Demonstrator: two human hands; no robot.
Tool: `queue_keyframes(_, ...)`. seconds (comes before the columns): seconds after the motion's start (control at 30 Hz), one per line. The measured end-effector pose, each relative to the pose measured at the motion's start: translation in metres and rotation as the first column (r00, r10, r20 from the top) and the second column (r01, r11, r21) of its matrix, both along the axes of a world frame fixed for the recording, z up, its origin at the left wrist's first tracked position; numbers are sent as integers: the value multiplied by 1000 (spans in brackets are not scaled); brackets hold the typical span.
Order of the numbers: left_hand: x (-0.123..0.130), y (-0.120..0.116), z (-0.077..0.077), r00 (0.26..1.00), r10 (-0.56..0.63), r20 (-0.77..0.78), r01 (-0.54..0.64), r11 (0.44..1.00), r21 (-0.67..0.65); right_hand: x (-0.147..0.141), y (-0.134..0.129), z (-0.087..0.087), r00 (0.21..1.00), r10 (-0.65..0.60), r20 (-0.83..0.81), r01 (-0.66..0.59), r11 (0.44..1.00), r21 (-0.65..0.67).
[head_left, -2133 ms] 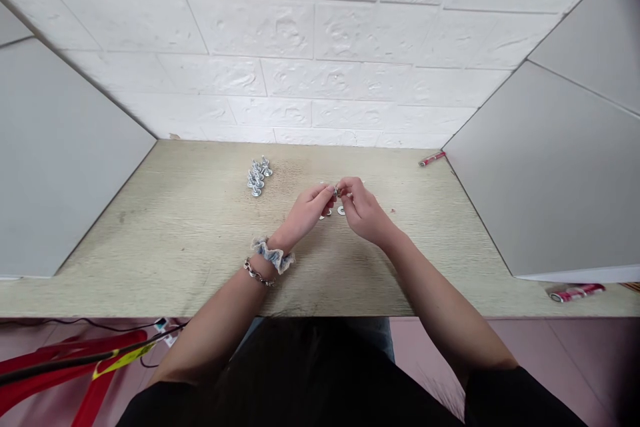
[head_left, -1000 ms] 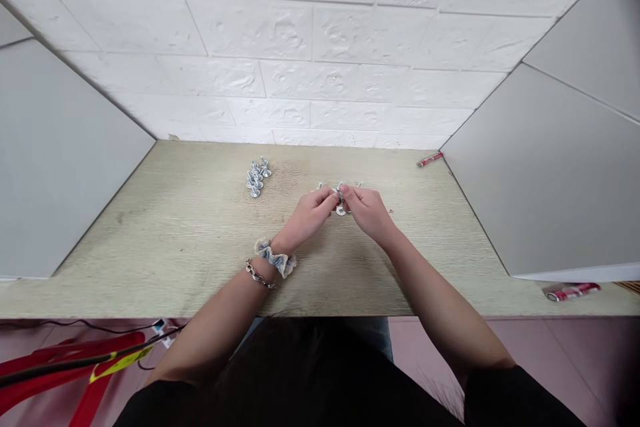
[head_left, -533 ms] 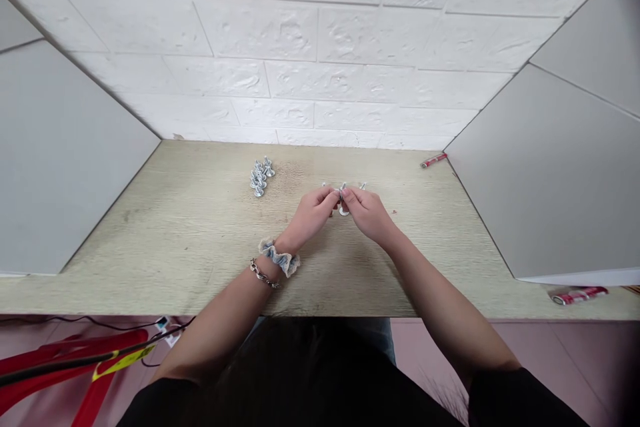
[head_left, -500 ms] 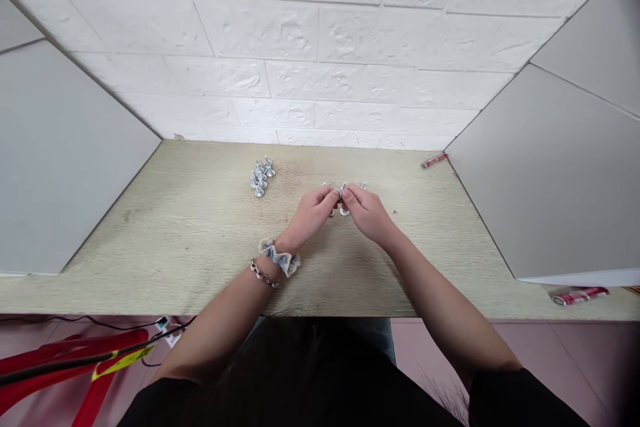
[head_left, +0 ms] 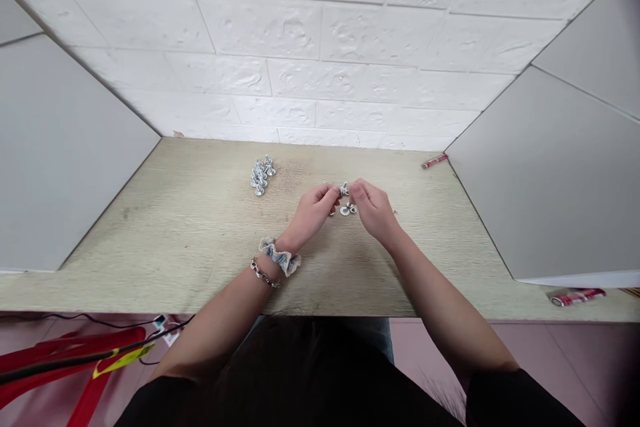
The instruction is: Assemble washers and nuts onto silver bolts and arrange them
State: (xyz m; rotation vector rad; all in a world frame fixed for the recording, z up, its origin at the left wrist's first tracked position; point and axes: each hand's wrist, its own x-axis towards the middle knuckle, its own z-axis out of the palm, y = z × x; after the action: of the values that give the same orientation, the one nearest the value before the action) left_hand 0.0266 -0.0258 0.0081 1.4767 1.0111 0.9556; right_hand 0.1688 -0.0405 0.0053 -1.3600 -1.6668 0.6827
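Head view looks down on a pale wood-grain tabletop [head_left: 165, 240] with 2 bare hands working near its middle. The left hand [head_left: 313, 213] and right hand [head_left: 375, 208] are both narrow, their fingers drawn in from either side around a small metal bolt [head_left: 344, 190], which stands just above the tabletop between them. The hands hide too much to tell which one grips it, or whether both do.

Just below the bolt, 2 flat metal washers [head_left: 349, 209] lie close together near the right hand. Toward the far edge and left of the hands, a tight cluster of upright bolts [head_left: 260, 177] stands apart, and it holds far more pieces than the hands do. So most of the hardware sits in that cluster, with only a few pieces out near the hands.

A fabric scrunchie [head_left: 280, 257] and a chain bracelet [head_left: 264, 273] circle the left wrist. A small red-and-white cylinder [head_left: 434, 161] lies at the far right corner, and another [head_left: 577, 297] lies at the near right corner.
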Motion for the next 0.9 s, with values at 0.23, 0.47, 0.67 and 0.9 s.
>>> queue_keyframes(0.23,1,0,-7,998,-62,-16,63,998,29,-5,0,-3,998,58,18,-57,996,-69)
queue_keyframes(0.47,1,0,-5,997,-74,4,74,997,-30,-5,0,-2,985,118,126,-126,990,62)
queue_keyframes(0.67,0,2,-5,970,-117,213,171,952,-253,-4,0,-1,972,192,132,-208,970,127)
queue_keyframes(0.9,1,3,-6,935,-81,345,214,905,-368,1,-2,5,973,159,166,-184,971,150)
